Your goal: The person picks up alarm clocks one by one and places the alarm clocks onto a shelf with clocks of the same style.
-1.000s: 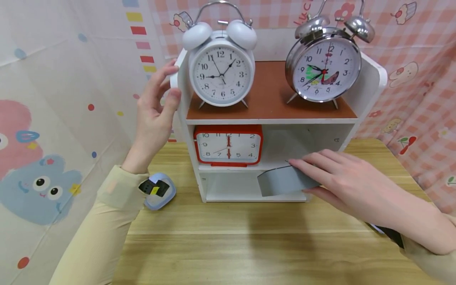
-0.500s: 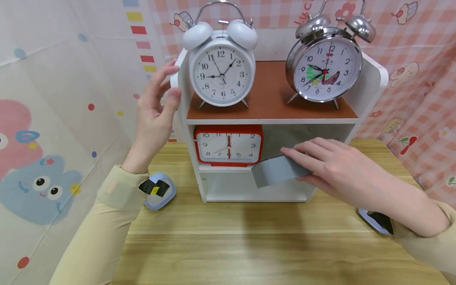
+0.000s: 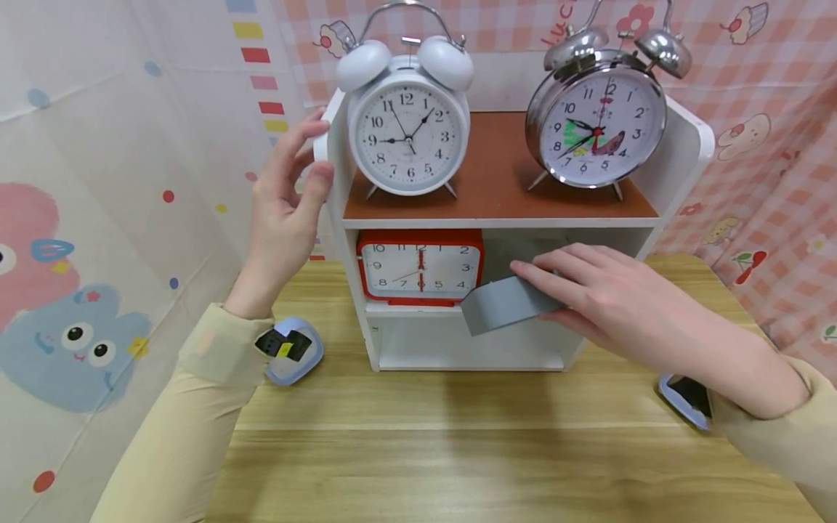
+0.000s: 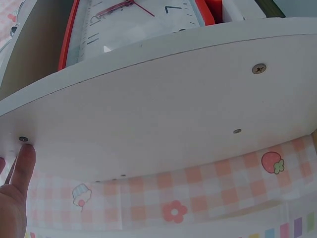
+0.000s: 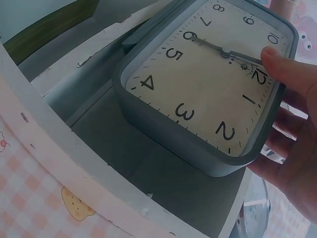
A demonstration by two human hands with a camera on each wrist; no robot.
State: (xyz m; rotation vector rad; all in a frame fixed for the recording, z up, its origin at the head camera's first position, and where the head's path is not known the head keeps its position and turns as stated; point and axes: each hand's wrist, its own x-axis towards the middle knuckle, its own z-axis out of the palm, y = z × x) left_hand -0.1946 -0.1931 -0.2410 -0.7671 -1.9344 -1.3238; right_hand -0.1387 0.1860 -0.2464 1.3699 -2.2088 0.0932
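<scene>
My right hand point(image 3: 615, 298) grips a grey rectangular alarm clock point(image 3: 500, 305) by one end. In the right wrist view, its white dial point(image 5: 198, 84) shows with the thumb over the edge near the 12. The clock is tilted at the opening of the middle compartment of a white shelf unit point(image 3: 500, 224). To its left in that compartment stands a red alarm clock point(image 3: 421, 269). My left hand point(image 3: 281, 196) touches the unit's upper left side panel with fingertips and thumb. In the left wrist view, a digit rests on the outer face of this panel point(image 4: 148, 114).
On the brown top board point(image 3: 493, 167) stand a white twin-bell alarm clock point(image 3: 408, 138) and a silver twin-bell alarm clock point(image 3: 595, 131). Blue-rimmed objects lie on the wooden table point(image 3: 405, 450), one at left point(image 3: 294, 352) and one at right point(image 3: 686, 399). Patterned cloth hangs behind.
My right hand has carried the grey clock up and slightly left, from in front of the bottom compartment towards the middle one. The left hand has stayed on the panel.
</scene>
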